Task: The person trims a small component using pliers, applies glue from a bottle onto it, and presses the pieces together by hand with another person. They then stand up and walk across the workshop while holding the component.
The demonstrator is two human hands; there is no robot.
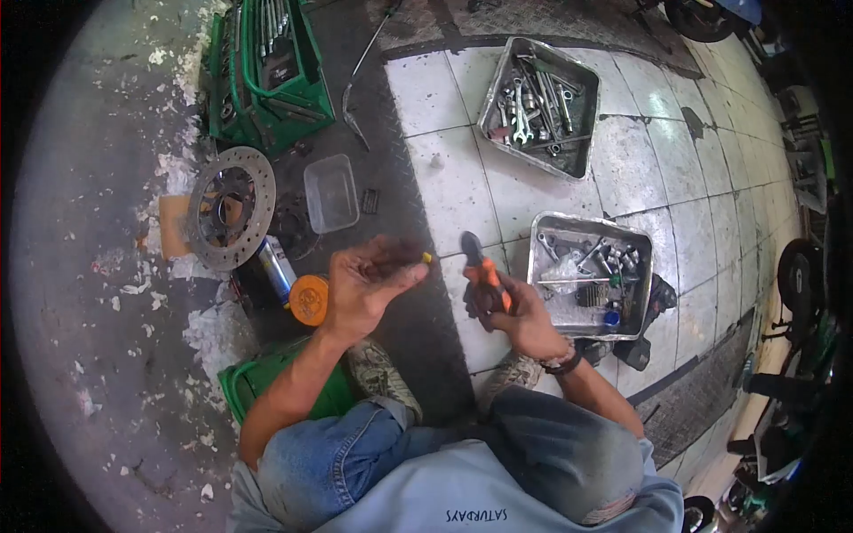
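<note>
Far left, we have a brown cardboard piece (173,226) partly under a perforated brake disc (263,200); green toolbox (302,129) above, wrenches (273,22) in it. Green plastic box (244,386) sits low, partly blocked from us by the left forearm. Next, a spray can (277,268), its end close to a round orange lid (309,299), which is just beside the left wrist. Clear plastic tub (332,197) lies on the dark floor strip beyond the left hand (373,282). That hand pinches a small yellow piece (427,258) between thumb and fingertips, gap closed down to the piece; we can't tell what the piece is. Right hand (524,322) is wrapped round orange-handled pliers (487,274), nose pointing away from the body, apart from the yellow piece; we can't tell how far the jaws are spread. Further right, upper metal tray (591,124) with wrenches and sockets; lower metal tray (647,275), near the right hand, holds sockets, a clear plastic bag (564,268) and a blue cap (610,317). Wheel (800,277) at far right.
</note>
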